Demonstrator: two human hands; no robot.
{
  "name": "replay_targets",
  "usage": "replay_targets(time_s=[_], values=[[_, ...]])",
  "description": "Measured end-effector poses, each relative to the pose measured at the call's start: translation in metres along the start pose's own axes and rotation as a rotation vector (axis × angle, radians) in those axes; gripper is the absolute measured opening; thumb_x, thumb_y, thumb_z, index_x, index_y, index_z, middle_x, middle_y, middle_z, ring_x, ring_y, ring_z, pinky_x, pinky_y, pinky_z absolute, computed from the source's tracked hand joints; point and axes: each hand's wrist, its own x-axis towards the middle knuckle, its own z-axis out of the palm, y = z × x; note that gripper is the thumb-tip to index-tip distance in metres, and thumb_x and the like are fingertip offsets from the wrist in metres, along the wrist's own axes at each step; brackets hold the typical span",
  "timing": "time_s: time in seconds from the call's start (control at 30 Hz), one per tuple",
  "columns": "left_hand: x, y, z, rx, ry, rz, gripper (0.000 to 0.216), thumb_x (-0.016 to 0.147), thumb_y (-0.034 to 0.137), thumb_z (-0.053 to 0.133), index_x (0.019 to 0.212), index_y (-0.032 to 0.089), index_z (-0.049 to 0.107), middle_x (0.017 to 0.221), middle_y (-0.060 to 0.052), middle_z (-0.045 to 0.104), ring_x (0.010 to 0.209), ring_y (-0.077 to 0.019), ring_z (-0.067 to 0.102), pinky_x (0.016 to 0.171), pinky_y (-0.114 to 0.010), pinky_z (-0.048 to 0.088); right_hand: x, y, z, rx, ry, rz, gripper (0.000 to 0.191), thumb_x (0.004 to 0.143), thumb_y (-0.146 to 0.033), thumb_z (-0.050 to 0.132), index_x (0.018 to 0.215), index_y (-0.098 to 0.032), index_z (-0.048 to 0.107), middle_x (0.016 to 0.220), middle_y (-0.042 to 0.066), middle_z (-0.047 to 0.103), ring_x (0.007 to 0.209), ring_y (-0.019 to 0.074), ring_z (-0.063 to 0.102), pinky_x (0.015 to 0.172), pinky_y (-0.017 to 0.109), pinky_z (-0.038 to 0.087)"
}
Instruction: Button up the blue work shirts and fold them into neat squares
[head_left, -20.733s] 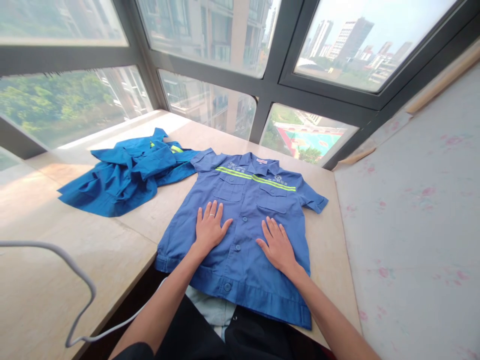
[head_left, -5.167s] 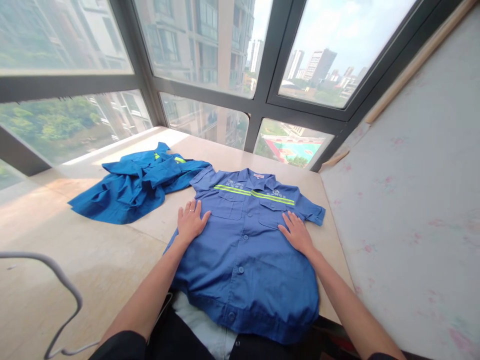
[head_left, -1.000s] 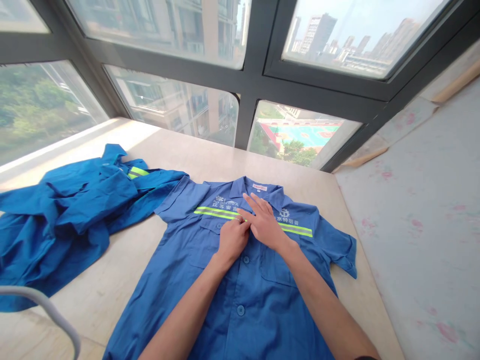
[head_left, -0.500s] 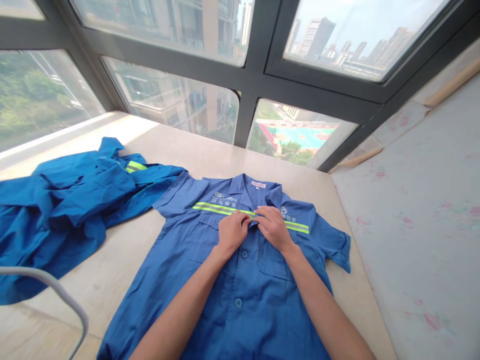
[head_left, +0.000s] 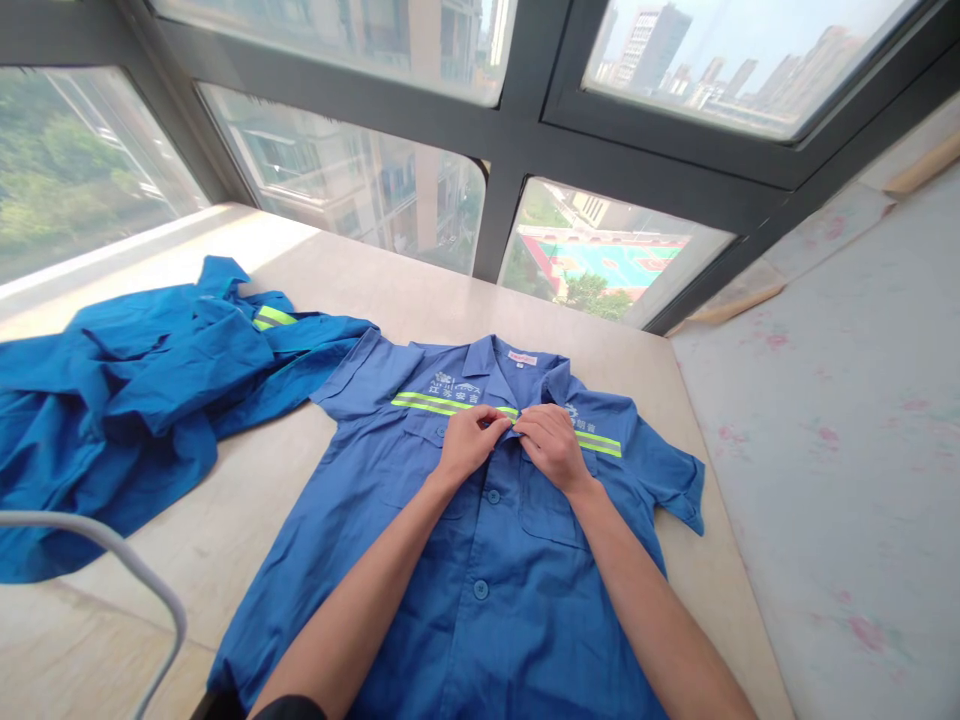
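A blue short-sleeved work shirt (head_left: 442, 520) lies front side up, collar away from me, with a yellow-green reflective stripe across the chest. My left hand (head_left: 471, 440) pinches the front edge of the shirt at the stripe. Right beside it, my right hand (head_left: 553, 445) grips the other side of the same spot, fingers curled over the cloth. What sits between the fingertips is hidden. Below the hands, an upper button (head_left: 493, 496) and a lower button (head_left: 481, 590) show on the front placket, which lies together there.
A crumpled blue garment (head_left: 150, 370) with a reflective strip lies at the left, touching the shirt's sleeve. A grey curved tube (head_left: 120, 545) rises at the lower left. Windows with dark frames (head_left: 510, 150) stand behind, and a flowered wall (head_left: 840, 480) bounds the right side.
Both hands stay at the stripe; the right fingers have curled in more over the shirt's edge. The camera view has tilted slightly.
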Motion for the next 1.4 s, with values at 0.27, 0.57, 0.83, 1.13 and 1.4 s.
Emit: replay_targets(time_s=[0.27, 0.57, 0.83, 1.13, 1.4], values=[[0.0009, -0.0021, 0.0024, 0.044, 0.034, -0.024, 0.016, 0.081, 0.03, 0.065, 0.082, 0.017, 0.074, 0.073, -0.001, 0.073, 0.056, -0.0116, 0.06, 0.057, -0.022, 0.044, 0.0023, -0.0034, -0.0019, 0.011, 0.038, 0.034, 0.018, 0.087, -0.014, 0.053, 0.085, -0.024, 0.067, 0.092, 0.006, 0.073, 0.101, 0.0235, 0.066, 0.092, 0.045, 0.048], [-0.0011, -0.0035, 0.0024, 0.194, 0.021, 0.039, 0.014, 0.084, 0.029, 0.064, 0.085, 0.021, 0.075, 0.08, 0.0, 0.075, 0.067, -0.0138, 0.064, 0.063, -0.023, 0.044, 0.0035, -0.0035, 0.0003, -0.006, 0.003, 0.032, 0.02, 0.085, -0.013, 0.052, 0.091, -0.023, 0.068, 0.092, 0.005, 0.071, 0.096, 0.0225, 0.064, 0.093, 0.043, 0.046], [-0.0049, -0.0056, 0.0038, 0.414, -0.013, 0.106, 0.015, 0.089, 0.027, 0.06, 0.091, 0.025, 0.075, 0.091, -0.001, 0.076, 0.08, -0.0173, 0.066, 0.074, -0.026, 0.045, 0.0011, 0.0018, -0.0004, -0.038, -0.042, 0.05, 0.02, 0.088, -0.017, 0.057, 0.089, -0.025, 0.074, 0.079, 0.003, 0.064, 0.084, 0.0201, 0.058, 0.087, 0.04, 0.044], [-0.004, -0.0052, 0.0029, 0.4, -0.01, 0.101, 0.012, 0.088, 0.026, 0.06, 0.088, 0.024, 0.072, 0.09, 0.0, 0.075, 0.078, -0.0166, 0.066, 0.071, -0.026, 0.044, 0.002, 0.0015, -0.0021, -0.046, -0.081, 0.03, 0.018, 0.091, -0.022, 0.058, 0.082, -0.024, 0.072, 0.076, 0.003, 0.064, 0.082, 0.0196, 0.056, 0.085, 0.038, 0.042], [-0.001, -0.0065, 0.003, 0.279, -0.002, 0.047, 0.013, 0.086, 0.026, 0.061, 0.087, 0.024, 0.074, 0.084, 0.001, 0.075, 0.072, -0.0144, 0.063, 0.065, -0.024, 0.041, 0.0024, 0.0007, -0.0037, -0.089, -0.073, -0.007, 0.018, 0.092, -0.021, 0.058, 0.081, -0.023, 0.072, 0.074, 0.003, 0.064, 0.081, 0.02, 0.055, 0.082, 0.037, 0.042]])
